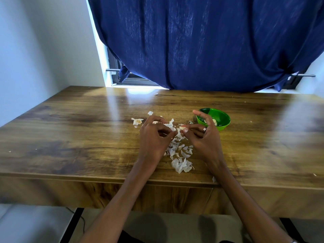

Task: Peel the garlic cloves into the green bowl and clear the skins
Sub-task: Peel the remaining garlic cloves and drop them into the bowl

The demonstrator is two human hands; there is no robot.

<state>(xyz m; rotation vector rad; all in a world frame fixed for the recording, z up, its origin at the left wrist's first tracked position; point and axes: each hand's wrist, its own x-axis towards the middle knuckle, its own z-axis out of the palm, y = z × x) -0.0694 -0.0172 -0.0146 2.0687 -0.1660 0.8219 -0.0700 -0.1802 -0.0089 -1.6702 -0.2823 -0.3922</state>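
Over the middle of the wooden table [70,130], both hands meet on one garlic clove [182,128]. My right hand [205,135], a ring on one finger, pinches the clove with thumb and fingertips. My left hand [154,137] has its fingers curled and pinches the papery skin [178,133] hanging off the clove. Just behind my right hand stands the green bowl [222,118], with peeled cloves [214,122] partly hidden by my fingers. Loose white skins [181,164] lie scattered below and between the hands.
More skin scraps, one with a root stub [137,121], lie left of my left hand. A dark blue curtain [201,41] hangs over the window behind the table's far edge. The table's front edge [105,176] is close to my forearms.
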